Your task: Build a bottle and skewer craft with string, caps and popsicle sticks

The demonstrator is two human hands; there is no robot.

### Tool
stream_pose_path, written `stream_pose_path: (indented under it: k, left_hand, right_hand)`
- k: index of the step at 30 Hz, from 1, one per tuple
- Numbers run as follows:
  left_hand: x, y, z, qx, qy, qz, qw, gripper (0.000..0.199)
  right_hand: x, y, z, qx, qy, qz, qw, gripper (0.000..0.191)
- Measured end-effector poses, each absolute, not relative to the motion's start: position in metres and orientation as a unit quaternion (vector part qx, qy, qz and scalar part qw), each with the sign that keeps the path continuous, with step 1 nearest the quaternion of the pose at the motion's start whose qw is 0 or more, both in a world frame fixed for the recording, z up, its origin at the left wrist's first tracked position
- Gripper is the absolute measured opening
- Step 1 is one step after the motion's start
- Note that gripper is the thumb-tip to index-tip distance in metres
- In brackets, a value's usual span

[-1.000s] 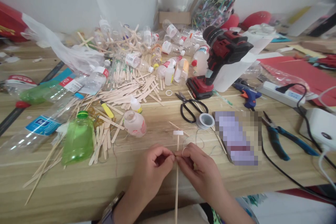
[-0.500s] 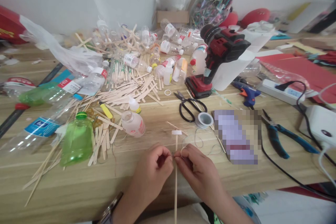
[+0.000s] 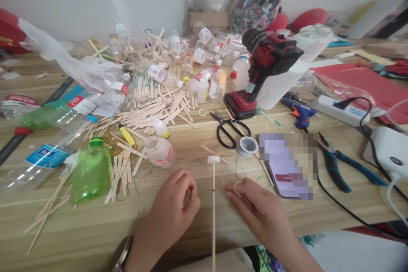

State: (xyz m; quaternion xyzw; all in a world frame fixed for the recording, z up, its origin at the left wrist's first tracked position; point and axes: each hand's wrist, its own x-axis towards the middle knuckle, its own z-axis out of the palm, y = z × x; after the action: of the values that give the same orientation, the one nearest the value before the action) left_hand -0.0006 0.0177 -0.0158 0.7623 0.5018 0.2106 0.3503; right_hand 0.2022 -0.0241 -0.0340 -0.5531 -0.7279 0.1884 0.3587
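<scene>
A thin wooden stick (image 3: 213,221) runs from the bottom edge up between my hands, a white cap (image 3: 213,159) at its far end and a dark band round it between the hands. To its left, my left hand (image 3: 178,202) has its fingers curled in a pinch; whatever they hold is too small to make out. On the right, my right hand (image 3: 255,204) pinches a thin thread, which loops over the table near the fingertips. A spool (image 3: 247,146) lies beyond that hand, beside black-handled scissors (image 3: 227,132).
At the left stand a green bottle (image 3: 92,170) and a small clear bottle (image 3: 160,152) near scattered craft sticks. A red drill (image 3: 269,57) stands behind the spool. A phone (image 3: 280,165), pliers (image 3: 338,159) and a glue gun (image 3: 299,112) lie right.
My hands have moved apart from the stick, the left one leftward and the right one rightward. The dark band on the stick now shows between them.
</scene>
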Motion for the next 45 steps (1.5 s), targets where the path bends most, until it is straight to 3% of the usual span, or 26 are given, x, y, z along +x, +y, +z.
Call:
stream_pose_path:
  k: [4,9,12,15,20,26,30,35,40,45]
  left_hand:
    - [-0.003,0.018,-0.016,0.734,0.499,0.227,0.402,0.012]
    - [0.008,0.016,-0.022,0.501,0.409,0.307,0.699,0.009]
    - [0.019,0.016,-0.029,0.374,0.357,0.316,0.796,0.011]
    - [0.023,0.017,-0.030,0.384,0.360,0.300,0.795,0.012]
    - [0.015,0.020,-0.013,0.594,0.405,0.216,0.661,0.015]
    - [0.010,0.022,-0.002,0.670,0.410,0.160,0.599,0.015]
    - [0.009,0.023,-0.011,0.637,0.404,0.185,0.630,0.015]
    - [0.011,0.021,-0.029,0.418,0.356,0.303,0.779,0.020]
    - [0.010,0.015,-0.035,0.274,0.356,0.367,0.814,0.040]
    - [0.006,0.015,-0.032,0.257,0.376,0.344,0.821,0.027]
  right_hand:
    - [0.200,-0.027,-0.040,-0.540,-0.732,0.239,0.339,0.016]
    - [0.188,-0.026,-0.040,-0.558,-0.704,0.289,0.331,0.021]
    - [0.185,-0.025,-0.041,-0.537,-0.725,0.278,0.330,0.025]
    - [0.187,-0.025,-0.040,-0.533,-0.744,0.254,0.314,0.024]
    - [0.192,-0.022,-0.032,-0.524,-0.781,0.198,0.276,0.023]
    - [0.195,-0.025,-0.031,-0.519,-0.781,0.229,0.263,0.024]
    - [0.193,-0.025,-0.037,-0.544,-0.732,0.301,0.280,0.025]
    - [0.187,-0.023,-0.040,-0.541,-0.697,0.381,0.276,0.030]
    - [0.183,-0.026,-0.042,-0.544,-0.680,0.390,0.300,0.026]
    - [0.182,-0.027,-0.042,-0.541,-0.689,0.371,0.309,0.025]
